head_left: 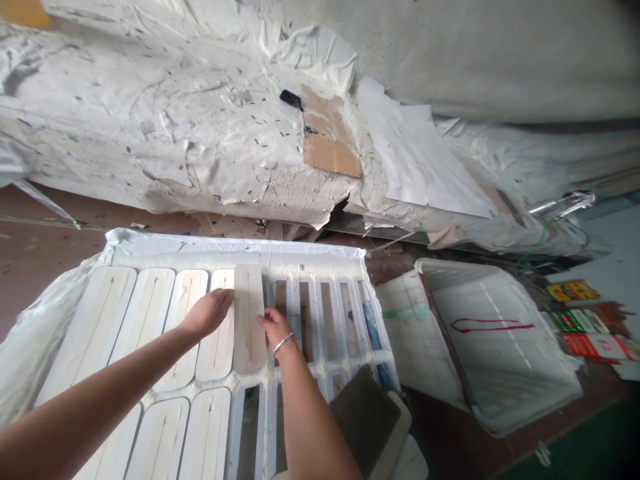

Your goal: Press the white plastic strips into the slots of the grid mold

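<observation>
A pale, flat panel with rounded corners (249,333) lies over a slot of a white frame (305,370). My left hand (213,312) grips its left edge, with the fingers pressed together. On the opposite side, my right hand (277,328), with a bangle at the wrist, pinches the right edge. Left of it several similar panels (185,350) lie side by side in the frame, each with a thin dark line down its middle. Open slots (327,320) run on to the right. The undersides of my fingers are hidden.
Close to my right forearm is a dark sheet over more pale boards (403,427). A large white bin (445,367) stands at the right, near colourful boxes (590,327). Behind the frame runs a cloth-covered bench (200,147) bearing a cardboard piece (330,143).
</observation>
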`<control>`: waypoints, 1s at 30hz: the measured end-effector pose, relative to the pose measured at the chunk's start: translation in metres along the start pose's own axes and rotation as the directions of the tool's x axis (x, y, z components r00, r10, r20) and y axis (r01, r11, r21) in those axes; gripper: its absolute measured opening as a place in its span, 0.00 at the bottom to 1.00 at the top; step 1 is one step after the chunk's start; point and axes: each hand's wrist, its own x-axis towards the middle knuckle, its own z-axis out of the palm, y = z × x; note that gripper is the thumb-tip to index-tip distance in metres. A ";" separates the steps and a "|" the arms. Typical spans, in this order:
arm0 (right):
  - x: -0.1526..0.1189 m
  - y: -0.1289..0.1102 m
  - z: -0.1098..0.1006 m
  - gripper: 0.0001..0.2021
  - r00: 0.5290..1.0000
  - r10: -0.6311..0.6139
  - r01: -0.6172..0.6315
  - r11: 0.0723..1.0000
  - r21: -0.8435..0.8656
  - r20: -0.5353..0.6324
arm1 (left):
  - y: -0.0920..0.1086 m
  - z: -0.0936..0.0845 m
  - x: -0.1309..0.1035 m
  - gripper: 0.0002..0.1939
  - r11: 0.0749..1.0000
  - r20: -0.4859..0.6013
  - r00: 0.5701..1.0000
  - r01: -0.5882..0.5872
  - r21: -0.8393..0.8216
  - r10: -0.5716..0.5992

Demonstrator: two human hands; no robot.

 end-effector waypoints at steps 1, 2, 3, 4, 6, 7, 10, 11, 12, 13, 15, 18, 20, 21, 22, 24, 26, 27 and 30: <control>0.001 0.000 0.001 0.14 1.000 0.002 -0.003 0.998 -0.060 -0.013 | 0.000 0.004 -0.006 0.30 0.998 0.029 0.998 0.048 -0.049 -0.047; 0.002 0.000 0.003 0.11 1.000 0.005 -0.009 0.992 -0.129 -0.029 | 0.000 0.008 -0.011 0.30 0.990 0.065 0.994 0.095 -0.101 -0.089; 0.002 -0.002 0.003 0.08 0.999 0.009 -0.019 0.978 -0.208 -0.049 | -0.001 0.012 -0.015 0.28 0.980 0.102 0.987 0.138 -0.142 -0.124; 0.001 -0.004 0.004 0.05 0.997 0.013 -0.034 0.956 -0.290 -0.073 | -0.001 0.016 -0.017 0.25 0.971 0.132 0.980 0.173 -0.168 -0.152; 0.000 -0.011 0.003 0.03 0.993 0.019 -0.071 0.891 -0.449 -0.119 | -0.001 0.022 -0.018 0.22 0.956 0.171 0.965 0.228 -0.186 -0.197; -0.001 -0.015 0.003 0.02 0.991 0.023 -0.088 0.852 -0.516 -0.132 | -0.001 0.024 -0.016 0.22 0.950 0.188 0.958 0.250 -0.186 -0.216; -0.002 -0.027 0.001 0.02 0.990 0.043 -0.123 0.744 -0.657 -0.136 | 0.000 0.025 -0.007 0.23 0.944 0.223 0.944 0.284 -0.166 -0.245; -0.001 -0.031 0.001 0.02 0.990 0.052 -0.129 0.715 -0.687 -0.131 | 0.000 0.025 -0.004 0.23 0.944 0.227 0.941 0.289 -0.156 -0.250; -0.001 -0.034 0.001 0.03 0.990 0.061 -0.133 0.691 -0.710 -0.126 | 0.000 0.025 -0.002 0.23 0.944 0.230 0.939 0.294 -0.149 -0.257; 0.000 -0.036 0.001 0.03 0.990 0.069 -0.136 0.671 -0.729 -0.121 | 0.000 0.025 0.001 0.23 0.943 0.231 0.936 0.302 -0.143 -0.265; 0.001 -0.038 0.001 0.03 0.990 0.082 -0.140 0.644 -0.752 -0.114 | 0.000 0.024 0.004 0.24 0.938 0.233 0.928 0.324 -0.123 -0.290; 0.002 -0.039 0.002 0.03 0.988 0.090 -0.151 0.634 -0.759 -0.121 | 0.004 0.021 0.006 0.24 0.943 0.235 0.922 0.328 -0.051 -0.308; 0.002 -0.037 0.002 0.03 0.986 0.092 -0.164 0.640 -0.751 -0.136 | 0.009 0.018 0.006 0.21 0.954 0.203 0.933 0.297 0.037 -0.298; 0.003 -0.035 0.001 0.03 0.985 0.091 -0.168 0.647 -0.743 -0.143 | 0.012 0.016 0.006 0.20 0.959 0.167 0.946 0.267 0.093 -0.279; 0.003 -0.033 0.001 0.03 0.985 0.091 -0.171 0.656 -0.735 -0.148 | 0.014 0.013 0.005 0.18 0.963 0.121 0.962 0.224 0.152 -0.243; 0.005 -0.029 0.000 0.03 0.985 0.086 -0.170 0.679 -0.714 -0.153 | 0.016 0.010 0.004 0.18 0.960 0.031 0.992 0.114 0.255 -0.126; 0.007 -0.024 -0.001 0.04 0.985 0.076 -0.165 0.700 -0.695 -0.158 | 0.012 0.008 0.005 0.24 0.933 -0.027 0.999 -0.032 0.358 0.044; 0.008 -0.021 -0.001 0.05 0.984 0.067 -0.162 0.708 -0.688 -0.162 | 0.008 0.009 0.006 0.28 0.900 -0.030 0.991 -0.104 0.423 0.128; 0.011 -0.014 -0.001 0.05 0.983 0.041 -0.152 0.723 -0.674 -0.179 | -0.008 0.014 0.012 0.32 0.733 0.049 0.959 -0.247 0.633 0.280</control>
